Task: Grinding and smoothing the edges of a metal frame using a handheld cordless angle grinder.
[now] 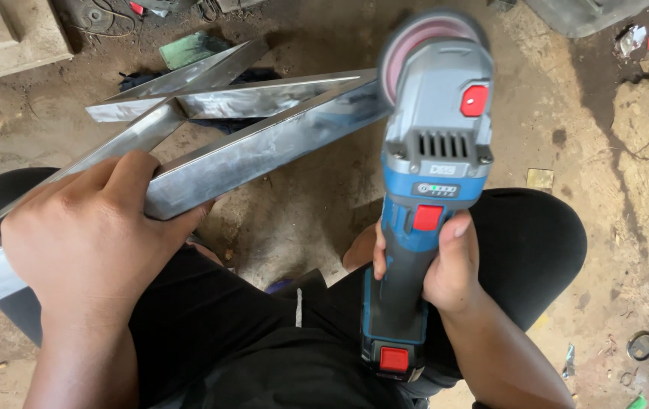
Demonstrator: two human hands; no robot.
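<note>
A bare dirt workshop floor (627,189), littered with scraps, fills the view from above. Across it runs a welded frame of shiny grey square metal tubing (249,155), one long bar resting over the seated person's black-trousered knees. The left hand (86,235) is clamped over that bar near its lower end. The right hand (445,269) is wrapped tight around the handle of a blue and grey cordless angle grinder with red buttons (434,159). Its pink disc (419,45) is blurred, seemingly spinning, and meets the frame's upper joint, so grinding looks underway; how much remains cannot be judged.
</note>
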